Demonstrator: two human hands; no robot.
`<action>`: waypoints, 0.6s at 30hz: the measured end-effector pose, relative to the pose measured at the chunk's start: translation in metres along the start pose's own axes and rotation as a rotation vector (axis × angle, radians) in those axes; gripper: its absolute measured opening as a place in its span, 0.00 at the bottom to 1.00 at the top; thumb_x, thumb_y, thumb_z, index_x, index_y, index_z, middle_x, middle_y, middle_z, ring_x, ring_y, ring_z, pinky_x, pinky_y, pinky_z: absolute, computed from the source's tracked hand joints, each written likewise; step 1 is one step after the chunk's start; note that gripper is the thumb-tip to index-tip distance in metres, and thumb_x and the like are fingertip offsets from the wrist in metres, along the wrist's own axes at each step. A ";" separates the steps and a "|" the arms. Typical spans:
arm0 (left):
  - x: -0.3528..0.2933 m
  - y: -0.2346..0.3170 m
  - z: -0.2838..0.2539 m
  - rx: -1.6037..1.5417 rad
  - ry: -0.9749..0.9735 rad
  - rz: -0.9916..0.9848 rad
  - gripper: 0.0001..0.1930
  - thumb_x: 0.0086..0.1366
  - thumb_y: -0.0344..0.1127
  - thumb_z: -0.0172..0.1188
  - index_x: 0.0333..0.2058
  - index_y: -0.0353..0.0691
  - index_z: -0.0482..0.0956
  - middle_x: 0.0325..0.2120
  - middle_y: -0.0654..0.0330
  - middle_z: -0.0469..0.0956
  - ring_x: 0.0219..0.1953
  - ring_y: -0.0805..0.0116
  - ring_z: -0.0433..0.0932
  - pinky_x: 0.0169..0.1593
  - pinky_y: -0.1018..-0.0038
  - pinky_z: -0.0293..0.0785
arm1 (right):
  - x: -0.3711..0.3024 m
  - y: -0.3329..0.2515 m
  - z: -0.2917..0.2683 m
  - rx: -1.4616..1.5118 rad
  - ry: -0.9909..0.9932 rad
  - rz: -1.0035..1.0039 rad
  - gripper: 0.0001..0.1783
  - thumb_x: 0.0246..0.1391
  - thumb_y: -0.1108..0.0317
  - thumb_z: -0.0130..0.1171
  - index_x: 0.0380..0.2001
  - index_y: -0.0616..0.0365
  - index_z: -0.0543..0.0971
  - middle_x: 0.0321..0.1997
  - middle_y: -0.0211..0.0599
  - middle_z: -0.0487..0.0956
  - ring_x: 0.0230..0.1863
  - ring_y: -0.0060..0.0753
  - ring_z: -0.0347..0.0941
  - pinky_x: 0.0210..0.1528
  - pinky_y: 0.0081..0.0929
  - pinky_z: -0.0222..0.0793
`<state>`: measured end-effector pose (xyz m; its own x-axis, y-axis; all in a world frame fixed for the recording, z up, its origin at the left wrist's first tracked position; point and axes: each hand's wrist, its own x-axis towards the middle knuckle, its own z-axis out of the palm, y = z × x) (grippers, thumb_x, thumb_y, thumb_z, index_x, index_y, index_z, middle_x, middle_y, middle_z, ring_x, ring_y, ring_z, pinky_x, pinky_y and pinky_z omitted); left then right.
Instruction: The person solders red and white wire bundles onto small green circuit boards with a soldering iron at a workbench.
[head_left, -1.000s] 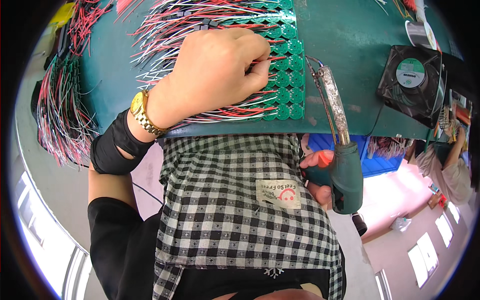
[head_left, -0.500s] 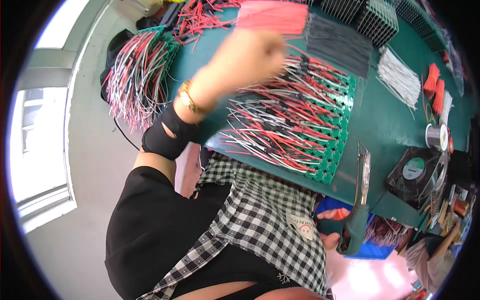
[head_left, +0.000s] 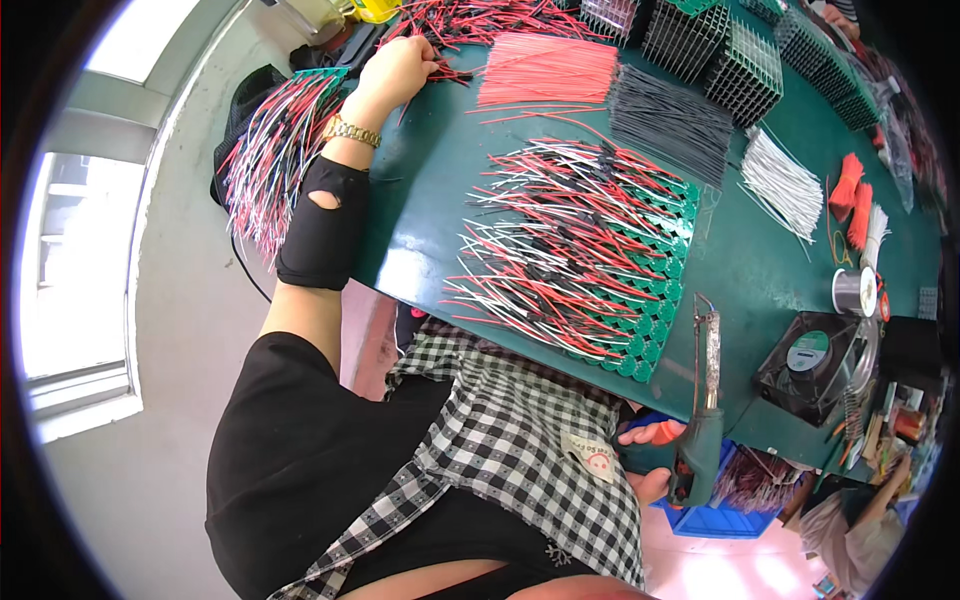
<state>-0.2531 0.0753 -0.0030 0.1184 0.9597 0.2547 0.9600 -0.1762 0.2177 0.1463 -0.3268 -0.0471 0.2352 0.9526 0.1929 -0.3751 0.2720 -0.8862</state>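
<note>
My left hand [head_left: 397, 72] is stretched to the far left of the table, its curled fingers in a heap of red wires with black parts [head_left: 500, 20]. What lies between the fingertips is hidden. Down at the front edge, my right hand [head_left: 650, 460] grips the dark green handle of a soldering gun [head_left: 700, 450], its metal barrel pointing up and away. Between the two hands lies a panel of round green circuit boards [head_left: 655, 330], in several rows. Red, white and black wires [head_left: 560, 250] run from it to the left.
Red wires [head_left: 545, 70], black wires [head_left: 670, 115] and white wires [head_left: 782, 185] lie in flat bundles. Wired boards [head_left: 280, 160] hang at the left edge. Racks [head_left: 745, 75] stand at the back. A solder spool [head_left: 853, 292] and a fan [head_left: 810, 360] are right; a blue bin [head_left: 725, 520] is below.
My left hand has swung from over the wired panel to the wire heap at the far left. The right hand still holds the soldering gun.
</note>
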 end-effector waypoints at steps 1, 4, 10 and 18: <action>0.001 0.003 0.000 0.081 -0.016 -0.006 0.08 0.56 0.38 0.59 0.31 0.41 0.78 0.29 0.53 0.79 0.35 0.53 0.78 0.39 0.60 0.73 | 0.002 -0.002 0.008 0.067 0.044 0.012 0.36 0.52 0.53 0.60 0.55 0.65 0.60 0.37 0.47 0.70 0.35 0.40 0.71 0.39 0.34 0.72; 0.000 0.009 0.005 0.126 0.148 -0.012 0.08 0.58 0.39 0.56 0.31 0.42 0.78 0.30 0.53 0.78 0.36 0.52 0.78 0.39 0.58 0.73 | 0.008 -0.018 0.023 0.085 0.088 0.037 0.32 0.53 0.57 0.60 0.53 0.66 0.62 0.37 0.47 0.70 0.36 0.38 0.71 0.38 0.33 0.72; 0.006 0.041 -0.015 -0.240 0.463 0.076 0.08 0.64 0.35 0.51 0.36 0.39 0.76 0.27 0.56 0.79 0.31 0.60 0.79 0.37 0.66 0.74 | -0.002 -0.011 0.012 -0.110 0.203 0.147 0.42 0.46 0.43 0.64 0.52 0.67 0.64 0.35 0.40 0.71 0.34 0.33 0.72 0.37 0.31 0.72; -0.127 0.222 -0.057 -0.853 -0.317 0.504 0.03 0.51 0.24 0.58 0.26 0.36 0.76 0.21 0.66 0.76 0.22 0.78 0.72 0.27 0.81 0.70 | 0.005 -0.023 0.035 -0.200 0.246 0.190 0.38 0.51 0.44 0.58 0.53 0.65 0.64 0.34 0.41 0.71 0.34 0.33 0.69 0.36 0.29 0.70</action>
<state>-0.0690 -0.0986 0.0663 0.6357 0.7237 0.2686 0.2966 -0.5502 0.7806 0.1251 -0.3232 -0.0112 0.3963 0.9156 -0.0684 -0.2561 0.0387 -0.9659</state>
